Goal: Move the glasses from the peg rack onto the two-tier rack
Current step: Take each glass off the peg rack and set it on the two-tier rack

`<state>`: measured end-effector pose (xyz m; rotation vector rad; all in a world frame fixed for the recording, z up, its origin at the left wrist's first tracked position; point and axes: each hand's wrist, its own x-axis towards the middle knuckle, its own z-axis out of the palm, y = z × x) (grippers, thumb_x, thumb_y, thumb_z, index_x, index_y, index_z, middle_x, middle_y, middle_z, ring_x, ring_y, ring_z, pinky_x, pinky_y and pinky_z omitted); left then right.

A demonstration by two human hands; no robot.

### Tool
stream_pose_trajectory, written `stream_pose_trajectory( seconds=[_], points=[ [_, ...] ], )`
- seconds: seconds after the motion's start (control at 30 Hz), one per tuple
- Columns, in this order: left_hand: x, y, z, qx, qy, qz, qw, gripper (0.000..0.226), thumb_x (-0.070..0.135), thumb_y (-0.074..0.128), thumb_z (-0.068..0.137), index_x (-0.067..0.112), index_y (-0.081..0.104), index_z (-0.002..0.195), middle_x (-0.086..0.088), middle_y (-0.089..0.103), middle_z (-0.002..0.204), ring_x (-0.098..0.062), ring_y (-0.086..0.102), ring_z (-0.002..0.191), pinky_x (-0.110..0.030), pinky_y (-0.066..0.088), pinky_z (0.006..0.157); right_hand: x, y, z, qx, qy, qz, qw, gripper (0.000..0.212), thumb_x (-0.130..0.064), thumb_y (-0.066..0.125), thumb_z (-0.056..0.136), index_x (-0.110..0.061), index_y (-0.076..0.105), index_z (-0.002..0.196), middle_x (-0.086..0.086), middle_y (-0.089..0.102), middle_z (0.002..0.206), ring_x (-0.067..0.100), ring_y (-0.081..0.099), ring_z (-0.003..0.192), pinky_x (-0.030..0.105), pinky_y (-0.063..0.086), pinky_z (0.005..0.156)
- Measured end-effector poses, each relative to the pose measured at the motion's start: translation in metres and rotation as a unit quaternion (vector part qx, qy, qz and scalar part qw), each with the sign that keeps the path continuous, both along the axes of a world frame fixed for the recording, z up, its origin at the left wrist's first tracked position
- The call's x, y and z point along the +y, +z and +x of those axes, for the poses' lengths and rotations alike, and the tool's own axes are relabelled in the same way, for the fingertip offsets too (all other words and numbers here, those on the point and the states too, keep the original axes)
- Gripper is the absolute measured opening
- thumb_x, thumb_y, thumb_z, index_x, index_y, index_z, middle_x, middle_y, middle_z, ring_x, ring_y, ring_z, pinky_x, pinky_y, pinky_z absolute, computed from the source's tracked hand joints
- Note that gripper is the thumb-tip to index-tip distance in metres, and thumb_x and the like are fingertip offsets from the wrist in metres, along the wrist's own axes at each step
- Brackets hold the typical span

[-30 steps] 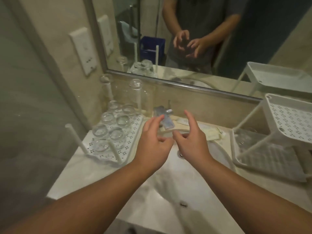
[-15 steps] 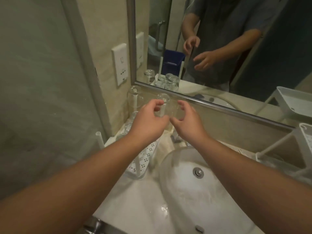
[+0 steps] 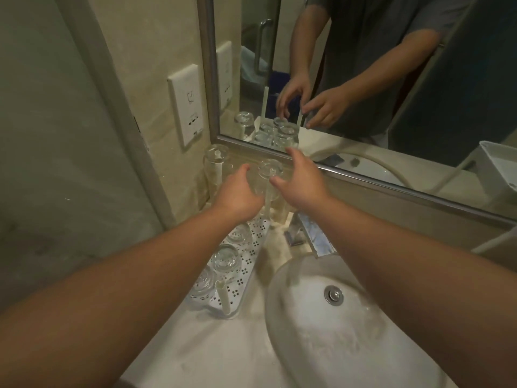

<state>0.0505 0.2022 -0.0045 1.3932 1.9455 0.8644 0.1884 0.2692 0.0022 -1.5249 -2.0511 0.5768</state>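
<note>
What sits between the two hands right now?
In the head view, a clear upturned glass on a white peg stands between the left hand and right hand; whether either is touching it is unclear.

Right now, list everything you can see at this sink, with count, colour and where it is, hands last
peg rack: one, white, perforated, on the counter left of the basin
tall glasses: two, clear, upturned on the rack's back pegs
short glasses: at least three, clear, upturned on the rack tray; some hidden by the arm
bare peg: one, white, front of the rack
basin: one, white, centre right
faucet: one, chrome, behind the basin
wall socket: one, white, left wall
mirror: one, silver-framed, behind the counter
two-tier rack: white, only a leg shows at the right edge
left hand: left of the nearer tall glass
right hand: right of it; whether they touch it is unclear
</note>
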Motion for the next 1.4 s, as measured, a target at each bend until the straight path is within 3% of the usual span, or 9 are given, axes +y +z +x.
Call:
stream_pose_trajectory(
  seconds=[0.07, 0.2, 0.47, 0.63, 0.77, 0.93, 1.17, 1.33, 1.4],
  points=[
    [0.012, -0.007, 0.0, 0.031, -0.012, -0.009, 0.999, 0.085, 0.02, 0.073, 0.086, 0.021, 0.025, 0.156, -0.01, 0.045, 0.15, -0.027, 0.061, 0.117, -0.034, 0.055, 0.086, 0.011, -0.001, -0.005, -0.011, 0.009, -0.003, 1.0, 0.082, -0.04, 0.075, 0.083, -0.023, 0.031, 0.15, 0.004, 0.041, 0.15, 0.022, 0.043, 0.134, 0.035, 0.038, 0.107],
    [0.028, -0.018, 0.002, 0.063, -0.032, -0.026, 0.997, 0.088, 0.019, 0.073, 0.086, 0.02, 0.022, 0.158, -0.011, 0.039, 0.156, -0.028, 0.052, 0.132, -0.025, 0.044, 0.076, 0.029, -0.003, -0.015, -0.036, 0.016, -0.001, 0.999, 0.085, -0.041, 0.075, 0.081, -0.025, 0.03, 0.15, 0.006, 0.042, 0.148, 0.024, 0.047, 0.13, 0.037, 0.043, 0.103],
    [0.041, -0.033, 0.003, 0.003, -0.025, -0.023, 0.999, 0.082, 0.015, 0.069, 0.091, 0.025, 0.022, 0.158, -0.004, 0.041, 0.155, -0.028, 0.057, 0.124, -0.045, 0.058, 0.088, 0.047, -0.011, -0.017, -0.078, 0.018, -0.015, 0.997, 0.088, -0.053, 0.077, 0.074, -0.028, 0.033, 0.146, 0.003, 0.053, 0.137, 0.023, 0.056, 0.119, 0.038, 0.049, 0.088],
    [0.041, -0.04, 0.002, -0.049, -0.01, -0.007, 0.999, 0.081, 0.011, 0.068, 0.092, 0.028, 0.024, 0.157, 0.0, 0.045, 0.153, -0.023, 0.059, 0.123, -0.024, 0.052, 0.069, 0.049, -0.009, -0.018, -0.085, 0.033, -0.031, 0.995, 0.094, -0.062, 0.077, 0.066, -0.028, 0.036, 0.144, 0.001, 0.056, 0.135, 0.023, 0.056, 0.119, 0.043, 0.051, 0.092],
    [0.04, -0.04, 0.003, -0.045, -0.007, 0.0, 0.999, 0.079, 0.01, 0.068, 0.091, 0.028, 0.026, 0.155, 0.005, 0.052, 0.144, -0.025, 0.065, 0.112, -0.028, 0.053, 0.069, 0.052, -0.009, -0.022, -0.136, 0.051, -0.044, 0.988, 0.097, -0.067, 0.076, 0.065, -0.023, 0.04, 0.143, 0.001, 0.055, 0.137, 0.023, 0.055, 0.121, 0.041, 0.05, 0.092],
    [0.04, -0.038, 0.007, -0.056, 0.002, -0.001, 0.998, 0.08, 0.01, 0.069, 0.089, 0.029, 0.027, 0.155, 0.012, 0.056, 0.12, -0.013, 0.066, 0.088, -0.023, 0.047, 0.06, 0.056, -0.008, -0.031, -0.191, 0.056, -0.05, 0.979, 0.082, -0.068, 0.076, 0.065, -0.017, 0.055, 0.126, 0.002, 0.062, 0.116, 0.021, 0.06, 0.099, 0.033, 0.049, 0.074],
    [0.037, -0.037, 0.01, -0.099, 0.02, -0.01, 0.995, 0.084, -0.004, 0.056, 0.083, 0.028, 0.027, 0.155, 0.002, 0.051, 0.146, -0.031, 0.065, 0.114, -0.03, 0.051, 0.07, 0.054, -0.009, -0.036, -0.226, 0.029, -0.007, 0.974, 0.055, -0.061, 0.078, 0.067, -0.019, 0.058, 0.096, 0.0, 0.062, 0.091, 0.022, 0.061, 0.083, 0.032, 0.047, 0.063],
    [0.032, -0.031, 0.011, -0.155, 0.039, -0.023, 0.987, 0.089, -0.008, 0.05, 0.08, 0.034, 0.026, 0.155, 0.001, 0.045, 0.152, -0.032, 0.064, 0.116, -0.02, 0.042, 0.048, 0.049, -0.007, -0.037, -0.216, 0.018, 0.001, 0.976, 0.044, -0.052, 0.076, 0.07, -0.022, 0.053, 0.091, 0.0, 0.06, 0.088, 0.023, 0.061, 0.082, 0.031, 0.043, 0.061],
    [0.029, -0.029, 0.012, -0.175, 0.046, -0.024, 0.983, 0.088, -0.008, 0.051, 0.081, 0.034, 0.027, 0.155, -0.001, 0.046, 0.15, -0.025, 0.069, 0.101, -0.019, 0.041, 0.043, 0.047, -0.004, -0.036, -0.211, 0.012, 0.006, 0.977, 0.042, -0.049, 0.075, 0.072, -0.021, 0.057, 0.097, 0.0, 0.061, 0.089, 0.022, 0.061, 0.082, 0.03, 0.045, 0.061]
  ],
)
